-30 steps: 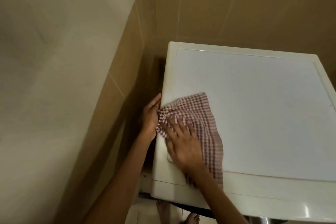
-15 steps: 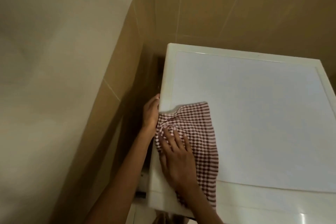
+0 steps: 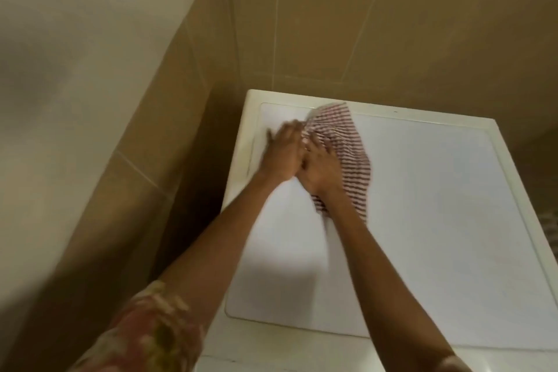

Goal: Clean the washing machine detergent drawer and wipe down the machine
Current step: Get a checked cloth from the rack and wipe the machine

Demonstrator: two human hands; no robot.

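The white washing machine top [image 3: 437,205] fills the right half of the head view. A red-and-white checked cloth [image 3: 347,142] lies on it near the back left corner. My right hand [image 3: 320,166] presses down on the cloth with its fingers laid over it. My left hand [image 3: 283,154] lies right beside it on the lid, fingers stretched out towards the cloth's bunched left edge. Both hands are blurred by motion. The detergent drawer is out of view.
Tan tiled walls [image 3: 332,24] stand close behind the machine and along its left side, leaving a dark narrow gap [image 3: 208,160] on the left. A patterned sleeve [image 3: 145,332] covers my left upper arm.
Both hands and the cloth have slid from the machine's front left edge up to its back left corner. My left hand has left the machine's side edge and now lies on top.
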